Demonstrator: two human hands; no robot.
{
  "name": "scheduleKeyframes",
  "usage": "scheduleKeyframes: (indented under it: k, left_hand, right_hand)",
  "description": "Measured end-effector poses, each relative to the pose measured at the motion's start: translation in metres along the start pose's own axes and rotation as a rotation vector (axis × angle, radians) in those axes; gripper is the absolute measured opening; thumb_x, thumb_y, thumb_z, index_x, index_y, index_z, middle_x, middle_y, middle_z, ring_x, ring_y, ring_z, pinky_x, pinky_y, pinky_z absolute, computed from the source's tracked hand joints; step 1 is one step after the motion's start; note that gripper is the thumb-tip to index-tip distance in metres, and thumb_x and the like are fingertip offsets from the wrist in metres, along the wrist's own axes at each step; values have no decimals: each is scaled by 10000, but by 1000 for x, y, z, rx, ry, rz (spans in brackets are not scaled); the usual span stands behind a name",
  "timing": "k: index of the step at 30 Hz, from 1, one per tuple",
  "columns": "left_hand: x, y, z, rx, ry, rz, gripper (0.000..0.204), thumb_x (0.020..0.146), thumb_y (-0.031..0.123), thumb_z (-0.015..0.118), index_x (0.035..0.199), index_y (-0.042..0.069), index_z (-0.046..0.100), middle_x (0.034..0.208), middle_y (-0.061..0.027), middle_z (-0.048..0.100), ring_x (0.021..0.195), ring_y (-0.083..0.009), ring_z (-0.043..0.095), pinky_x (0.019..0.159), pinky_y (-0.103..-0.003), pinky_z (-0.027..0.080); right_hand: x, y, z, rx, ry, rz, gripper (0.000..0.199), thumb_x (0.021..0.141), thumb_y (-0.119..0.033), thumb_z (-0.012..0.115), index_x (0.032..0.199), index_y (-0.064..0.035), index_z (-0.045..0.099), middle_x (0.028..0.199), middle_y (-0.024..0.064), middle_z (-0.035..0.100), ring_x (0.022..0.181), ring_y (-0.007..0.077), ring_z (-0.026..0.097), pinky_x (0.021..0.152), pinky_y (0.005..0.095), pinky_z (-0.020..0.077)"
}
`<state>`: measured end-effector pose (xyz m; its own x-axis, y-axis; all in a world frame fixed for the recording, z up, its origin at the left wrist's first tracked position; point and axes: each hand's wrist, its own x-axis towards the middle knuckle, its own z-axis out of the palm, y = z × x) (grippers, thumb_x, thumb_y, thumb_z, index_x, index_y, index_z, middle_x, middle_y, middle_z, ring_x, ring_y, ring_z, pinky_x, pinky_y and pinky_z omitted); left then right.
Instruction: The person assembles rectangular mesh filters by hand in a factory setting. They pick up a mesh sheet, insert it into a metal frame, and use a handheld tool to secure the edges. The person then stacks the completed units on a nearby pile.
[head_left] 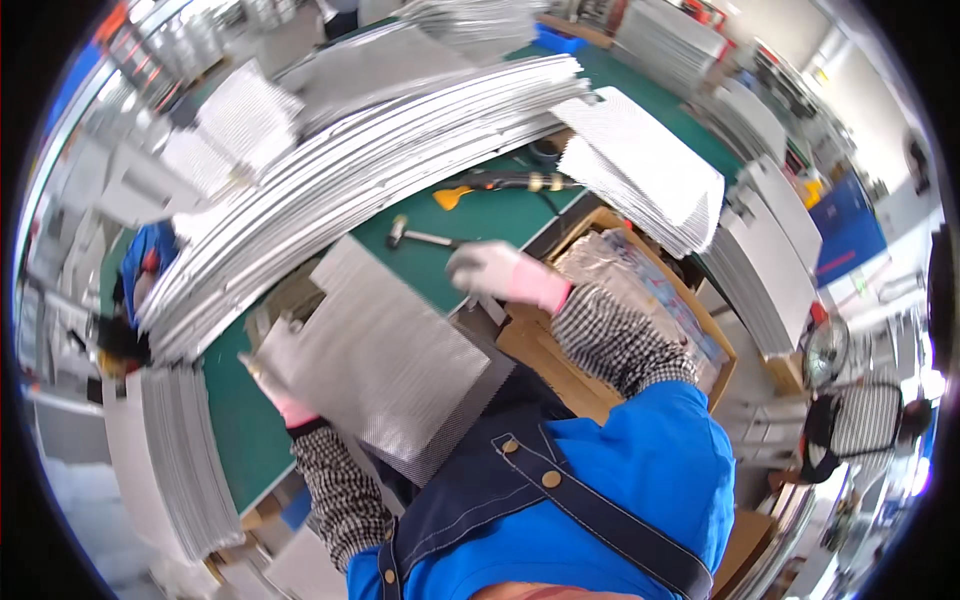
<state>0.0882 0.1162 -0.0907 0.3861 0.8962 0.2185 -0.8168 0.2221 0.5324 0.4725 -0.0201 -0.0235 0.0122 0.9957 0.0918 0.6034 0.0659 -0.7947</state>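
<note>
A perforated grey metal sheet [385,345] with a stepped corner leans over the near table edge, against my apron. My left hand [280,385], in a white and pink glove, grips its left edge, with the fingers partly hidden by the sheet. My right hand [505,275], gloved the same way, hovers past the sheet's right side. Its blurred fingertips are close to the handle end of a small hammer [420,237] lying on the green tabletop [425,275]; whether they touch it cannot be made out.
Behind lies a long stack of white metal panels [370,150]. A yellow-and-black tool [500,183] rests in front of it. An open cardboard box [720,365] stands to my right, below more perforated sheets [650,160]. Panel stacks [175,455] flank the left; a person [865,430] is far right.
</note>
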Motion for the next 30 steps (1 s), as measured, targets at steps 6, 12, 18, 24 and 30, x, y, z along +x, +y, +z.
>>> scheduleKeyframes:
  k: [6, 12, 18, 24, 30]
  left_hand:
    - [3, -9, 21, 102, 222, -16, 895, 933, 663, 553, 1534, 31, 357, 1310, -201, 547, 1051, -292, 544, 980, -445, 485]
    - [2, 2, -48, 129, 179, 19, 837, 993, 639, 457, 1556, 34, 322, 1508, -146, 453, 1202, -315, 526, 1041, -455, 450]
    - [15, -4, -45, 155, 234, -52, 799, 1023, 628, 386, 1564, 46, 308, 1562, -148, 407, 1283, -338, 497, 1080, -463, 424]
    - [5, 1, -35, 168, 216, -28, 779, 1004, 659, 394, 1535, 91, 356, 1546, -161, 421, 1155, -347, 550, 1038, -484, 464]
    - [8, -6, 4, 103, 158, 63, 797, 961, 709, 436, 1504, 130, 379, 1543, -155, 420, 1140, -356, 559, 988, -501, 495]
  right_hand:
    - [-32, 88, -229, -858, 632, 228, 457, 864, -440, 685, 1220, -153, 678, 1173, 146, 688, 1095, 323, 656, 959, 421, 509]
    - [-38, 159, -276, -947, 388, 625, 949, 711, -622, 786, 1492, -177, 484, 1481, 218, 488, 1363, 368, 481, 1133, 443, 388]
    - [-59, 189, -326, -603, 392, 403, 651, 824, -459, 730, 1377, -136, 610, 1220, 160, 700, 1178, 311, 644, 1077, 409, 455]
    - [-85, -26, -331, -1414, 1010, 593, 306, 1017, -264, 437, 1203, -128, 638, 1082, 178, 725, 925, 366, 716, 801, 465, 570]
    - [-97, -67, -223, -64, 1468, -248, 379, 998, -107, 561, 1360, 4, 550, 1246, 170, 666, 1038, 251, 678, 901, 367, 545]
